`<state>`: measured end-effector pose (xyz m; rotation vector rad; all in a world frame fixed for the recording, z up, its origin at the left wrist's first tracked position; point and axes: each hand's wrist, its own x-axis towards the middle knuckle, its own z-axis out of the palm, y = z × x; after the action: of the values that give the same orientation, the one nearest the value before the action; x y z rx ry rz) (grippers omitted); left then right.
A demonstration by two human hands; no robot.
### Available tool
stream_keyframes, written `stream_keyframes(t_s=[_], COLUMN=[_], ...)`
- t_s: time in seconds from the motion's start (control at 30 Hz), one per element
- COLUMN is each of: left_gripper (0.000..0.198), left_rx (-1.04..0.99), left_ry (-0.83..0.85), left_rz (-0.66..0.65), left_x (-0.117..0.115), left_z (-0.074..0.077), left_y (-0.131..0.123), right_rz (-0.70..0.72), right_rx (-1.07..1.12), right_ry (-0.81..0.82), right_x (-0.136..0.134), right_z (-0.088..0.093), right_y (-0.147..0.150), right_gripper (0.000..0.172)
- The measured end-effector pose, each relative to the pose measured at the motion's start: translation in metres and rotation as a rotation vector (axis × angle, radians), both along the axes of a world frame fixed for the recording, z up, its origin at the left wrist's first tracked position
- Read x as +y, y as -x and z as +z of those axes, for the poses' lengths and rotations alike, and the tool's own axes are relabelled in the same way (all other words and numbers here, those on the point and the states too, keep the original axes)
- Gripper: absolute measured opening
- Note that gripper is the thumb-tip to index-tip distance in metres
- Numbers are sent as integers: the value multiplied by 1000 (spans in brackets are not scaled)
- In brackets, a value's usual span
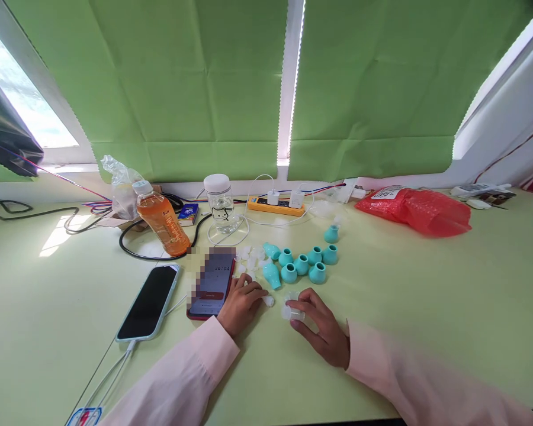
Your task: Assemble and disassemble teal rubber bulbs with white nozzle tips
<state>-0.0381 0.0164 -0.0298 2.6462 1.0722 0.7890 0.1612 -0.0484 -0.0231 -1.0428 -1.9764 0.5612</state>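
My left hand [243, 305] is closed beside the phone, with its thumb and forefinger at a small white plastic piece [269, 302]. Between the thumb and fingers of my right hand [322, 328] is a clear plastic cylinder-shaped part [294, 307], held just above or on the table. Beyond both hands several turquoise bulb-shaped pieces [301, 264] form a loose cluster; most stand with a round opening on top, while a turquoise piece [272, 276] lies on its side. A pile of small translucent white parts [251, 258] lies behind my left hand.
A lit phone [212, 284] lies left of my left hand, near a dark-screened phone [148, 303] on a cable. Further back stand an orange drink bottle [162, 220], a clear jar [220, 207], a power strip [262, 205] and a red plastic bag [420, 212].
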Motion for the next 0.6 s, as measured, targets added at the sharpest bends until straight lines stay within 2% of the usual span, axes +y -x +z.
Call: stream_keyframes(t_s=[0.13, 0.23, 0.33, 0.43, 0.5, 0.6], left_gripper=[19, 15, 12, 10, 8, 7], left_rx=[-140, -353, -599, -818, -896, -937], left_ry=[-23, 46, 278, 569, 705, 803], left_rz=[18, 66, 76, -15, -71, -92], left_x=[-1, -5, -9, -14, -18, -21], left_z=[0, 7, 17, 23, 25, 25], left_y=[-2, -4, -7, -12, -15, -19], right_rz=[152, 174, 98, 23, 14, 32], right_rx=[41, 148, 281, 415, 508, 603], right_ry=[98, 172, 296, 479, 593, 675], right_x=[-1, 0, 3, 7, 9, 9], right_z=[2, 3, 1, -1, -1, 1], right_y=[2, 6, 9, 12, 14, 16], right_gripper=[22, 17, 12, 16, 21, 24])
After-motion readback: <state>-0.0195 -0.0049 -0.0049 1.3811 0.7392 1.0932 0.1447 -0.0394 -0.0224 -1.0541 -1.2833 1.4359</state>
